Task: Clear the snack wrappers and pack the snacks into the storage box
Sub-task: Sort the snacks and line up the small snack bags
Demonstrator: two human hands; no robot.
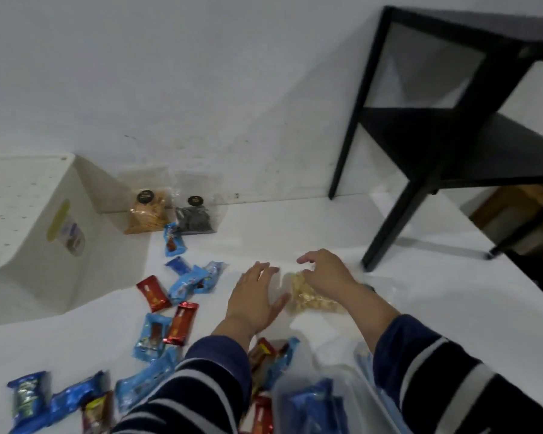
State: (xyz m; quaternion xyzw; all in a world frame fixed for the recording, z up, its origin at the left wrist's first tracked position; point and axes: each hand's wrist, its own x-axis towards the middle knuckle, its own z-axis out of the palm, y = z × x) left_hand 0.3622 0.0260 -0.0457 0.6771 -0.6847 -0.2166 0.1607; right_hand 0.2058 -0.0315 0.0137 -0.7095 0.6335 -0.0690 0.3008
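A clear bag of pale yellow snacks (308, 300) lies on the white surface (295, 223). My right hand (325, 270) is on top of it, fingers curled over its far end. My left hand (254, 297) lies flat with straight fingers against the bag's left side. Several blue packets (190, 281) and red packets (153, 293) are scattered to the left and near me. A clear storage box (320, 399) at the bottom holds blue packets. Two more clear bags stand by the wall, one with orange snacks (148, 211) and one with dark snacks (195, 217).
A white plastic bin (44, 233) with a label stands at the left. A black side table (445, 126) stands at the right, its legs resting on the surface close to my right hand. The wall runs along the back.
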